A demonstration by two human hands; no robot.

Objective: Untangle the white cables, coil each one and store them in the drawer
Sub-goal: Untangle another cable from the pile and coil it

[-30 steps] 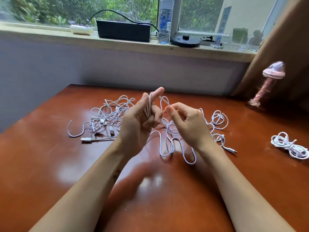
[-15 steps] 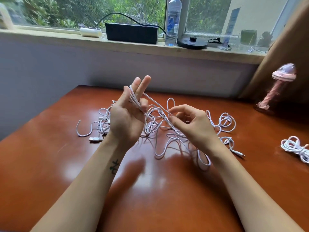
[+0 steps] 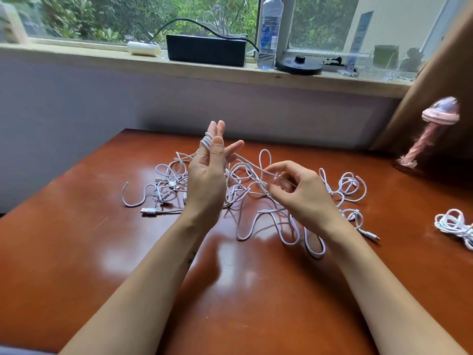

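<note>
At a glossy reddish-brown wooden tabletop (image 3: 128, 265), a person's left hand (image 3: 207, 175) stands upright. Its fingers are straight and point up, with loops of a thin white cable (image 3: 205, 142) wound round them and the thumb pinning the loops in place. From those fingers a single strand of that cable slopes down to the right hand (image 3: 304, 193), which pinches it between thumb and forefinger, the other fingers loosely curled.

Beneath and behind both hands a tangle of white cables (image 3: 345, 185) lies spread on the tabletop, its long axis running left to right. A flat USB plug (image 3: 149, 211) at its left edge points left, and a slim connector (image 3: 371, 235) at its right edge points toward the near right. Well apart, at the right edge of view, a bundled white cable (image 3: 453, 224) lies on the tabletop.

On the pale windowsill (image 3: 76, 53) beyond stand a clear plastic bottle with a blue label (image 3: 268, 34), its fill level not discernible, and a green tumbler (image 3: 386, 56) whose contents cannot be made out. A black rectangular box (image 3: 207, 51) sits to the bottle's left.
</note>
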